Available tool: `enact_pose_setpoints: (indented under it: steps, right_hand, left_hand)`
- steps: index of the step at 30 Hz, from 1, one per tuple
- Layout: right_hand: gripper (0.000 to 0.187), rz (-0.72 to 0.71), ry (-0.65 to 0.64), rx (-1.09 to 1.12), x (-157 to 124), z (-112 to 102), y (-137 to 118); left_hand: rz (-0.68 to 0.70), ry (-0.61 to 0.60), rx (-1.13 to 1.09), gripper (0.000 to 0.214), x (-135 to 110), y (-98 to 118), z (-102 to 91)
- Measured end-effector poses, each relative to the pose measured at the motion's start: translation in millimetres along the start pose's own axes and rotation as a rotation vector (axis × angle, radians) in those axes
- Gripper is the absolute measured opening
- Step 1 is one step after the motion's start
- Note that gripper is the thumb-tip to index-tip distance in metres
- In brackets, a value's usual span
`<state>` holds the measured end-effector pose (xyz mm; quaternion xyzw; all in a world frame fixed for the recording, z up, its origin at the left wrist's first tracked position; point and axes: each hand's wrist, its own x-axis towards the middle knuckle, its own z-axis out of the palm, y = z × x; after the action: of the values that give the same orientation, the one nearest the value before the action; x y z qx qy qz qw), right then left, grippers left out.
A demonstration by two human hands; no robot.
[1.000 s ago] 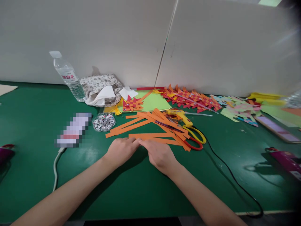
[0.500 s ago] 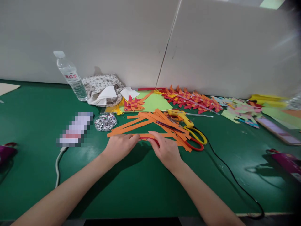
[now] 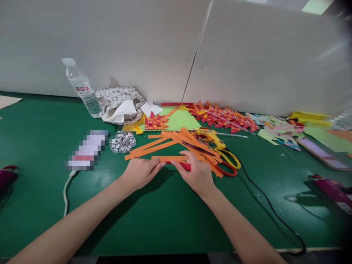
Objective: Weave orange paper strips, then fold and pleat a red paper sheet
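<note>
My left hand (image 3: 141,172) and my right hand (image 3: 196,175) rest on the green table (image 3: 165,220), fingertips close together. Both pinch a folded red paper strip (image 3: 183,165) that lies between them at the near edge of a pile of orange paper strips (image 3: 176,145). My right hand's fingers curl over the red strip and touch the orange strips. Scissors with yellow and red handles (image 3: 229,163) lie just right of my right hand. A yellow glue gun (image 3: 211,135) sits on the pile behind it.
A water bottle (image 3: 81,88), a patterned cloth pouch (image 3: 119,102), a dish of googly eyes (image 3: 122,142), a green sheet (image 3: 180,119), woven red-orange paper fish (image 3: 225,116) and pastel fish (image 3: 280,130) line the back. A black cord (image 3: 275,212) runs right. A phone (image 3: 321,154) lies far right.
My right hand slid to the right along the red strip, so the hands moved apart and the strip now shows between them. My left hand stayed nearly in place.
</note>
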<state>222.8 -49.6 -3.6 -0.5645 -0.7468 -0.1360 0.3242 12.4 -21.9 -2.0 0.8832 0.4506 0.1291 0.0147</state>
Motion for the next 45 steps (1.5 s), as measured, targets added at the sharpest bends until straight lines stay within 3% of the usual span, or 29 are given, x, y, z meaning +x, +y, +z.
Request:
enact_pose_setpoints:
  steps: [4,7,11,18,22,27,31,33,37,40,43,45]
  right_hand:
    - [0.038,-0.050,0.152,0.045,7.5,-5.4,3.5]
    - [0.052,-0.085,0.288,0.156,13.2,-10.5,6.3]
    - [0.062,0.100,0.388,0.477,13.3,-11.6,0.4]
    - [0.066,0.512,-0.024,1.133,9.3,-4.7,-21.1]
    - [0.069,0.687,-0.080,1.310,10.9,-6.4,-23.9]
    - [0.062,0.743,-0.181,1.434,15.0,-11.9,-20.1]
    - [0.053,0.730,-0.275,1.518,13.5,-11.7,-15.9]
    - [0.054,0.731,-0.264,1.525,11.4,-8.0,-14.5]
    - [0.062,0.784,-0.027,1.413,10.0,-0.3,-12.6]
    - [0.051,0.832,0.121,1.314,11.4,-1.2,-11.2]
    - [0.034,0.823,0.171,1.325,11.5,-6.7,-12.1]
    - [0.030,0.815,0.122,1.347,10.7,-9.6,-14.6]
  left_hand:
    - [-0.102,-0.039,-0.099,0.044,1.9,2.5,-6.1]
    - [-0.224,-0.042,-0.243,0.039,4.3,4.0,-8.7]
    - [-0.298,-0.014,-0.411,0.033,4.9,6.0,-7.7]
    - [-0.146,-0.101,-0.615,0.028,-1.2,17.5,-8.0]
    - [-0.044,-0.202,-0.892,0.041,-3.5,23.1,-12.6]
    - [-0.116,-0.309,-1.191,0.040,-3.2,23.0,-14.5]
    - [-0.178,-0.367,-1.330,0.034,-2.9,22.2,-12.6]
    - [-0.173,-0.379,-1.376,0.033,-2.6,22.6,-10.9]
    - [-0.205,-0.311,-1.311,0.038,-1.2,22.0,-7.3]
    - [-0.210,-0.196,-1.078,0.038,-0.3,19.1,-5.6]
    - [-0.187,-0.122,-0.835,0.036,-0.4,17.2,-4.5]
    - [-0.179,-0.113,-0.720,0.035,-0.7,17.4,-3.6]
